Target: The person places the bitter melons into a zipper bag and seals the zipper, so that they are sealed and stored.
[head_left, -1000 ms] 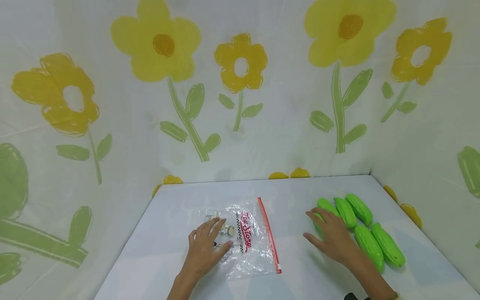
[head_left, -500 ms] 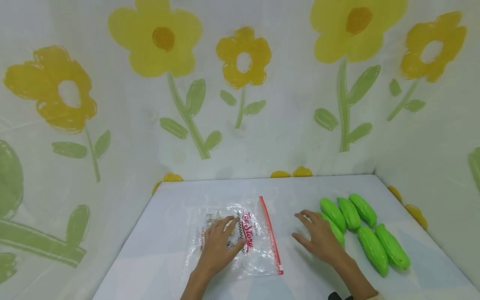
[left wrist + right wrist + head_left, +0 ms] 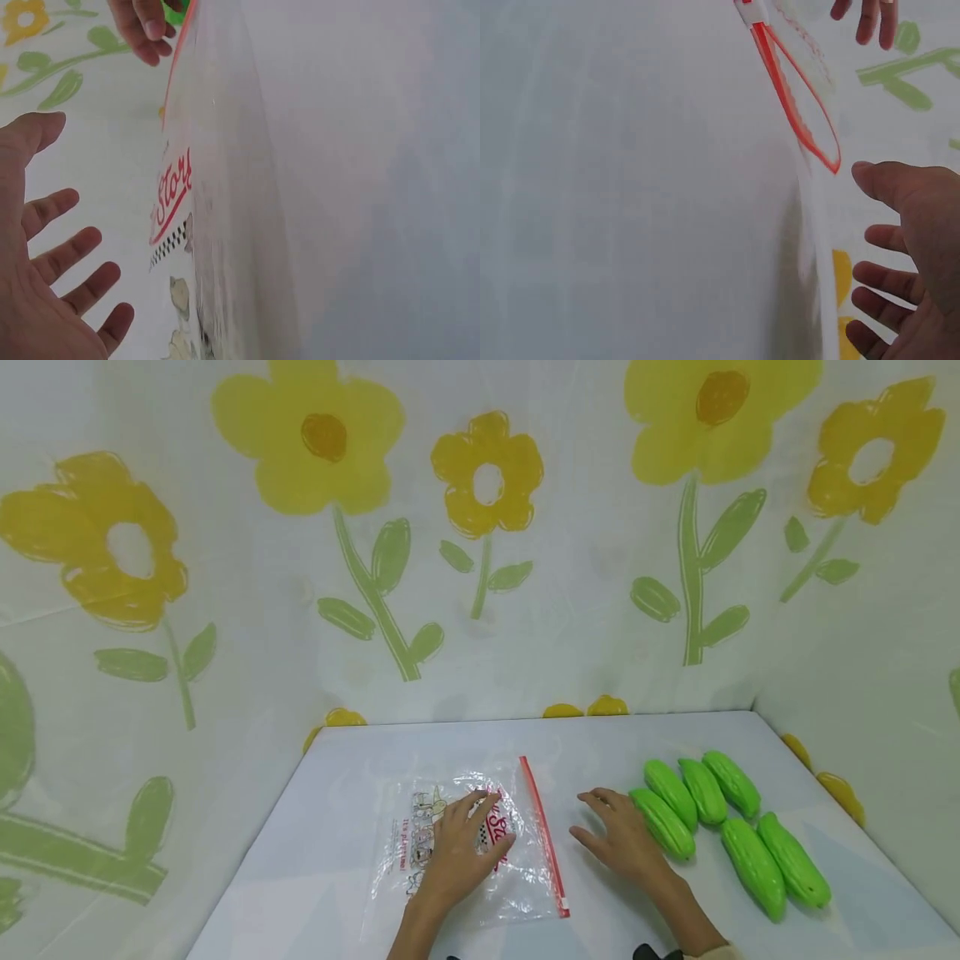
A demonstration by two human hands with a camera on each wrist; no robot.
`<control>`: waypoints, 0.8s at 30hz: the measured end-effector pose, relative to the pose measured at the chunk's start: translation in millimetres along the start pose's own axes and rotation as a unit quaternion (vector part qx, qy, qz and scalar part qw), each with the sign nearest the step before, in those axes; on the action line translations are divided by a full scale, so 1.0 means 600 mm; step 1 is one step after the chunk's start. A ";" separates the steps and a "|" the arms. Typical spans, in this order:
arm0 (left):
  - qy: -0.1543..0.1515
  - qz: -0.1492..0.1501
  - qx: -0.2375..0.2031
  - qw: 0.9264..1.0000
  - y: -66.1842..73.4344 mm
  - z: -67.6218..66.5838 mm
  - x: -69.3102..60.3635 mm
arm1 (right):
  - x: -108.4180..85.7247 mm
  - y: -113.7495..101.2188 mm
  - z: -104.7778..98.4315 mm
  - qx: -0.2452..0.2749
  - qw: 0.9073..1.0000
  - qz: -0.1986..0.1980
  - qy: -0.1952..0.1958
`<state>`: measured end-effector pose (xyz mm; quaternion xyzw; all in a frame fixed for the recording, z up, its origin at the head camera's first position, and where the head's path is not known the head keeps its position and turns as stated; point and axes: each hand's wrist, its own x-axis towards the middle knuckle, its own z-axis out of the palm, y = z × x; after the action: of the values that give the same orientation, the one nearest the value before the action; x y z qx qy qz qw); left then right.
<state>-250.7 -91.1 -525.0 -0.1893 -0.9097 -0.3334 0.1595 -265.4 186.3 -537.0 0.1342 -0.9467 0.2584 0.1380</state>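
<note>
A clear plastic zip bag [image 3: 525, 885] printed with cartoon figures and red lettering lies flat on the table, its red zip edge [image 3: 542, 835] to the right. Above the bag's middle, my left hand [image 3: 461, 856] hovers with spread, relaxed fingers, holding nothing; the left wrist view shows a gap between it and the bag. To the right of the zip edge is my right hand [image 3: 622, 839], its fingers loosely extended and holding nothing. In the right wrist view, the zip's white slider [image 3: 751, 12] sits at the end of the red strip, which bows apart beside it.
Several bright green, ridged vegetable-shaped pieces [image 3: 753, 864] lie at the right of the white table [image 3: 300, 877], the nearest just beside my right hand. A white cloth with yellow flowers [image 3: 570, 643] encloses the table at the back and both sides.
Both hands have moved: the left rightward across the bag, the right leftward, away from the green pieces toward the zip edge. The bag and green pieces stay in place on the table.
</note>
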 end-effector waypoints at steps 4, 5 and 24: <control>-0.008 -0.022 -0.040 0.999 0.006 0.011 0.007 | 0.008 0.002 0.015 0.023 1.000 -0.005 0.000; -0.011 -0.025 -0.047 0.999 0.008 0.014 0.009 | 0.010 0.002 0.019 0.031 1.000 -0.003 -0.002; -0.035 -0.002 -0.076 0.996 0.004 0.052 0.019 | 0.029 -0.003 0.082 0.060 0.998 -0.026 0.024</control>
<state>-264.6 -65.9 -541.4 -0.2104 -0.8870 -0.3955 0.1119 -290.4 155.7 -571.0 0.1609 -0.9220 0.3142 0.1590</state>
